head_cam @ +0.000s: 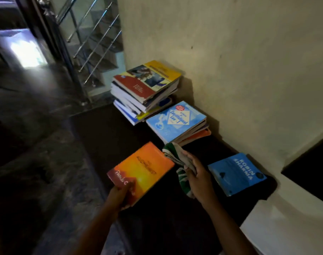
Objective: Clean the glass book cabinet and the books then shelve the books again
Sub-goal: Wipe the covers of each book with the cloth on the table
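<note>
Left hand (123,195) grips the orange book (141,172); cloth (177,159), bunched in right hand (197,178), should be wiped across its steadied cover.

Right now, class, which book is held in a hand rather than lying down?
The orange book, gripped at its near end by the left hand. The blue Robin Sharma book lies alone; the rest are stacked.
</note>
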`<state>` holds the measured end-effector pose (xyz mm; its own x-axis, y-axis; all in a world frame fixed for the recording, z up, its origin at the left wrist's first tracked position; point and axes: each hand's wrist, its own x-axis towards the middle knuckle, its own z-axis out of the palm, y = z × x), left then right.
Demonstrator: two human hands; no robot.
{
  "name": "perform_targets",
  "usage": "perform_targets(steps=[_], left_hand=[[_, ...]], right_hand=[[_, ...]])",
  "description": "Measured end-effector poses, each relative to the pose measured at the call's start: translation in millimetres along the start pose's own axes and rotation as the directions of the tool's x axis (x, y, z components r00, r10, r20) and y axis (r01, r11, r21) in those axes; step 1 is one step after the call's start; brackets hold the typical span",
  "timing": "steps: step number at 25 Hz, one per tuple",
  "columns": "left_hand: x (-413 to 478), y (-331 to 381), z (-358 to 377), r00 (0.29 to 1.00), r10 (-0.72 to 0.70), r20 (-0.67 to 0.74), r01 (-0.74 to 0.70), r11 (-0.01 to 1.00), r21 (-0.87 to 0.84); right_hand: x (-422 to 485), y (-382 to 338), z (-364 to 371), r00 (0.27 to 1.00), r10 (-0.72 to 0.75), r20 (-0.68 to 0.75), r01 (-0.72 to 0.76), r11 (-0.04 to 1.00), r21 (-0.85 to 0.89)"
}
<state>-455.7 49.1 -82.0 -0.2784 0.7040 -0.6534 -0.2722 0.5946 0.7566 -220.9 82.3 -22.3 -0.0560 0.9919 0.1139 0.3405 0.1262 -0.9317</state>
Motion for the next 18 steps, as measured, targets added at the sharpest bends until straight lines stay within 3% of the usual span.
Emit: perform_targets(steps=[3,6,9,11,14,18], left_hand=[[-22.9,-20.4,-17.6,0.985,0.156,-0.068,-0.144,0.977,0.160],[-41.1,-16.9,-29.5,0.953,0.256,-0.162,-0.247,0.966,0.078],[-50.8,-14.3,-45.4,0.954,0.229,-0.193,-0.234,0.972,-0.003],[-47.9,-22.2,-62.9,0.957,0.180,-0.228,-0.195,0.980,-0.043],[-46.3,-41.7,-87.1,0.959,0.068,-0.276,-0.095,0.992,-0.084],[-47.6,-50.7,-98.2,0.951,0.019,-0.309,-0.055,0.993,-0.106]], right_hand=[[3.7,0.0,26.2,0.993,-0.005,0.117,0.006,1.000,-0.014],[24.8,-5.5,54.2,0.984,-0.066,0.163,0.080,0.993,-0.084],[58.6,7.1,86.3,0.978,-0.105,0.183,0.144,0.965,-0.218],[65.8,27.4,107.6,0.962,-0.042,0.270,0.141,0.923,-0.359],[44.7,53.1,136.5,0.941,-0.161,0.297,0.319,0.710,-0.627],[-24.1,39.0,168.2,0.852,-0.216,0.478,0.489,0.656,-0.575]])
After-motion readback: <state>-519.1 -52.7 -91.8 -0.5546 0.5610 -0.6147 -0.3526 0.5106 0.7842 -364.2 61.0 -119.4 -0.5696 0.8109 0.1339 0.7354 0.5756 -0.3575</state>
